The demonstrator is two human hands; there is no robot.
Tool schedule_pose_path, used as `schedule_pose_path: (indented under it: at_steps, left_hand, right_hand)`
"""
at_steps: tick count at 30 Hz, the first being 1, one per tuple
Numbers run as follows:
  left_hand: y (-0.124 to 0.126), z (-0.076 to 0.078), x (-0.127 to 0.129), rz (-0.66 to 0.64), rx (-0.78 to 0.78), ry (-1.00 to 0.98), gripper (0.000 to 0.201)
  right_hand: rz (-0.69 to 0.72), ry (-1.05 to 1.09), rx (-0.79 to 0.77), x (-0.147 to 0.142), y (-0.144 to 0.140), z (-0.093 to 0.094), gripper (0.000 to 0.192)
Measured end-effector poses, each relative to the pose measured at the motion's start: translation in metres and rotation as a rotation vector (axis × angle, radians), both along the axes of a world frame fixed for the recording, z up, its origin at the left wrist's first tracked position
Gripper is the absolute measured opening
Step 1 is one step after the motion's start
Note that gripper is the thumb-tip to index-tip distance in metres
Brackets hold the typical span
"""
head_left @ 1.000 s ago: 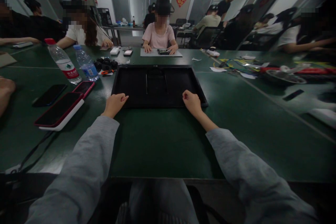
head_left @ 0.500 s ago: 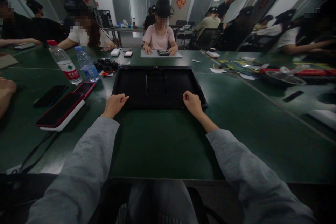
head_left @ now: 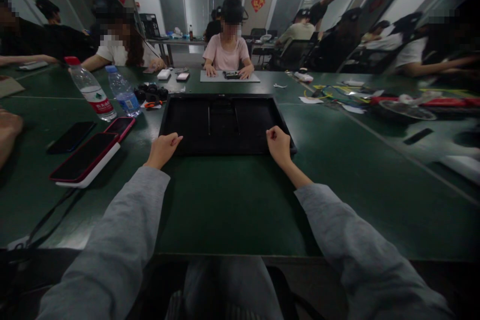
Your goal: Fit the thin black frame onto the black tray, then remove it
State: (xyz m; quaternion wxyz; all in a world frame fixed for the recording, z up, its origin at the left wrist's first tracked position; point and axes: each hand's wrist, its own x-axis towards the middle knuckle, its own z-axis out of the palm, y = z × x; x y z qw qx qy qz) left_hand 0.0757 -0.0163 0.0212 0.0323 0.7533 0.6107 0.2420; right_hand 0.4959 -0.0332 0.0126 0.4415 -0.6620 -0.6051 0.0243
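Note:
A shallow black tray-like panel point(head_left: 189, 116) with a raised rim lies on the green table. Two thin upright bars point(head_left: 209, 121) and a recess show in its middle. My left hand point(head_left: 164, 149) is closed at the panel's near left corner, thumb pointing inward; whatever its fingers hold, if anything, is hidden. Over the near right part of the panel, my right hand point(head_left: 279, 144) is closed too, its fingertips curled in. I cannot make out anything between them.
Left of the panel stand a red-capped bottle point(head_left: 98, 99) and a blue-capped bottle point(head_left: 125, 94). Phones point(head_left: 85, 156) lie nearer, with another person's hand point(head_left: 8, 132) beyond. Wires and papers point(head_left: 352, 95) spread across the right. Opposite, a person point(head_left: 228, 52) works at a grey board point(head_left: 210, 79).
My right hand has shifted slightly right and up, and its fingers have turned a little. My left hand stays about where it was, as does the panel.

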Motion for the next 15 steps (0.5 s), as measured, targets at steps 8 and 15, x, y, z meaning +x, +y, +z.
schedule_pose_path:
  at_steps: [8, 15]
  left_hand:
    - [-0.004, 0.005, 0.001, 0.13, 0.1, -0.012, 0.042]
    - [0.007, 0.0, -0.011, 0.381, 0.22, -0.209, 0.024]
  right_hand:
    - [-0.326, 0.147, 0.157, 0.048, -0.001, 0.008, 0.017]
    - [-0.214, 0.299, 0.032, 0.081, 0.018, -0.021, 0.026]
